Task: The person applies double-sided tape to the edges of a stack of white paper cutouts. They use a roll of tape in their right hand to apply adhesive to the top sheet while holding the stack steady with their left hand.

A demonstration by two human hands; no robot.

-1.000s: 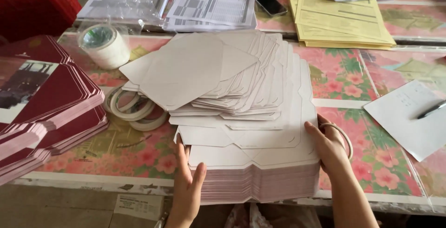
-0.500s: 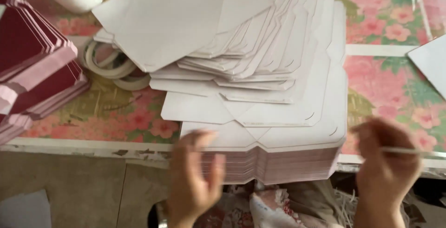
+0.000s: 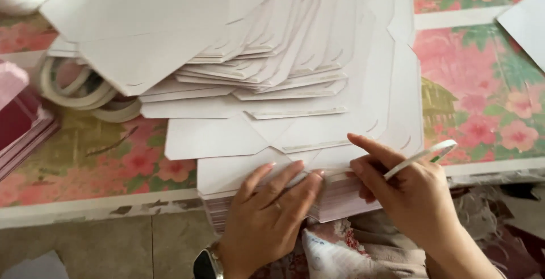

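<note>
A thick stack of flat white die-cut card sheets lies fanned out on the table, its pink-edged near side overhanging the table's front. My left hand rests flat on the stack's near edge, fingers together and spread over the top sheet. My right hand is beside it at the stack's near right corner, forefinger stretched onto the sheets. A thin white ring of tape sits across my right hand's fingers.
Rolls of white tape lie at the left beside the stack. Dark red folded cards are piled at the far left. The table has a flowered cover. A white sheet lies at the upper right.
The view has moved closer and lower. Both hands came from the stack's sides to its near edge, and my right hand now carries the tape ring.
</note>
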